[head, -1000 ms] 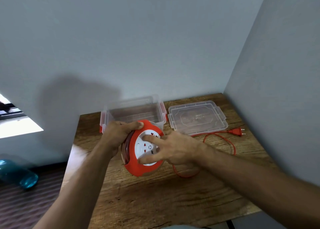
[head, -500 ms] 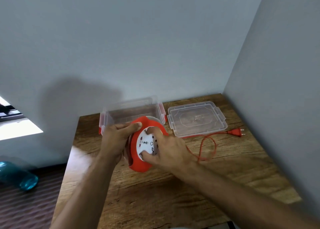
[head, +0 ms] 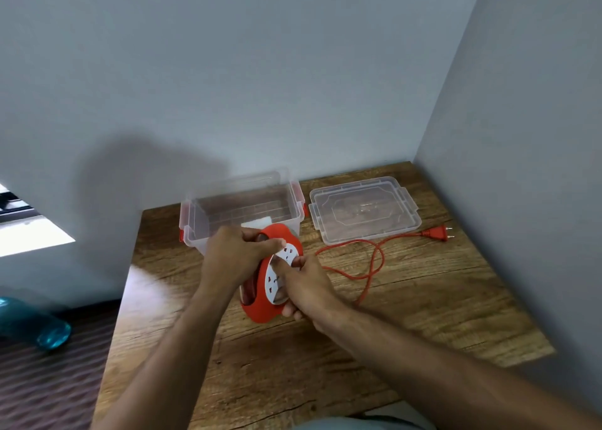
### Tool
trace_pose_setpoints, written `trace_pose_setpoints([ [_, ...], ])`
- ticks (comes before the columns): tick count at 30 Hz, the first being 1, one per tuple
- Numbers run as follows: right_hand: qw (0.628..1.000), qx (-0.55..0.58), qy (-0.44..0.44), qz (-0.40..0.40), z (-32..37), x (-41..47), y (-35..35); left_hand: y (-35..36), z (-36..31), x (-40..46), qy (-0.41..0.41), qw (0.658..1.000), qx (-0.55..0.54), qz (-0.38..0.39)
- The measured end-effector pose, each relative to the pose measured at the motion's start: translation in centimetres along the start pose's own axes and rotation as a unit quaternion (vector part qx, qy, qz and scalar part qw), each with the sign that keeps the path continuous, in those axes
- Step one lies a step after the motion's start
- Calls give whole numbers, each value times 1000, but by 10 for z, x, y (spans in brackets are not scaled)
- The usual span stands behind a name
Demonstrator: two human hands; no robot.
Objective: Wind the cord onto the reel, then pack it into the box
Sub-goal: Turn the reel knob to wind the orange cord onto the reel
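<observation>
- The wooden table lies under both hands.
- The open clear box stands just behind the grip; its lid lies behind and right.
- The orange reel, upright, is clasped by the left hand; the right hand presses its white face.
- The cord trails loose rightward to its plug.

Both hands, left hand and right hand, grip the red reel above the table.
</observation>
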State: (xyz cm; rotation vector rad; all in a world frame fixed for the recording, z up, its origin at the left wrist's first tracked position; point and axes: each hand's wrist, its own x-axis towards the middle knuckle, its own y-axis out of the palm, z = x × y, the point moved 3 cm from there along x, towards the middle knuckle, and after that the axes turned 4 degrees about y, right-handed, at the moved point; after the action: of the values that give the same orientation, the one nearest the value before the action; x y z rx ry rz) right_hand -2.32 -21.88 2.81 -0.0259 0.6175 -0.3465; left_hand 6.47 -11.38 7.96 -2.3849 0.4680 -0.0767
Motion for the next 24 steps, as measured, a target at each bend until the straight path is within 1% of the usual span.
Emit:
trace_pose_setpoints([
  [2, 995, -84, -55, -10, 5, -6, -9, -4, 4, 3, -5, 1000, 24, -9],
  [3, 983, -151, -102, -27, 8, -9, -16, -8, 7, 5, -14, 1000, 24, -7],
  [4, 954, -244, -166, -51, 12, -11, -23, -11, 11, 8, -24, 1000, 16, 2],
  [5, 900, -354, -245, -71, 16, -13, -30, -15, 15, 12, -32, 999, 3, 14],
  [6, 826, -456, -325, -71, 18, -15, -34, -18, 18, 14, -37, 999, -12, 30],
  [7, 749, -538, -384, -50, 20, -16, -36, -20, 18, 15, -40, 998, -28, 47],
  [8, 683, -603, -412, -22, 20, -15, -38, -21, 19, 15, -41, 996, -41, 62],
  [9, 638, -647, -417, 0, 20, -14, -40, -21, 19, 15, -40, 995, -52, 71],
  [10, 610, -674, -417, 12, 21, -11, -41, -22, 18, 15, -39, 995, -59, 73],
  [11, 596, -685, -418, 17, 23, -10, -41, -22, 17, 14, -36, 994, -67, 73],
  [12, 599, -684, -415, 17, 25, -8, -42, -23, 16, 12, -31, 994, -76, 69],
  [15, 650, -646, -400, -2, 32, -6, -41, -24, 13, 9, -14, 993, -109, 38],
  [16, 653, -640, -405, -12, 33, -7, -40, -24, 13, 8, -13, 993, -116, 23],
  [18, 642, -637, -424, -37, 34, -8, -36, -23, 14, 7, -11, 992, -124, -5],
  [19, 643, -632, -429, -48, 35, -9, -35, -23, 15, 7, -13, 991, -131, -18],
  [21, 663, -613, -426, -58, 37, -10, -33, -23, 16, 6, -17, 987, -151, -43],
  [24, 702, -577, -414, -57, 38, -10, -27, -23, 12, 3, 21, 986, -150, -64],
])
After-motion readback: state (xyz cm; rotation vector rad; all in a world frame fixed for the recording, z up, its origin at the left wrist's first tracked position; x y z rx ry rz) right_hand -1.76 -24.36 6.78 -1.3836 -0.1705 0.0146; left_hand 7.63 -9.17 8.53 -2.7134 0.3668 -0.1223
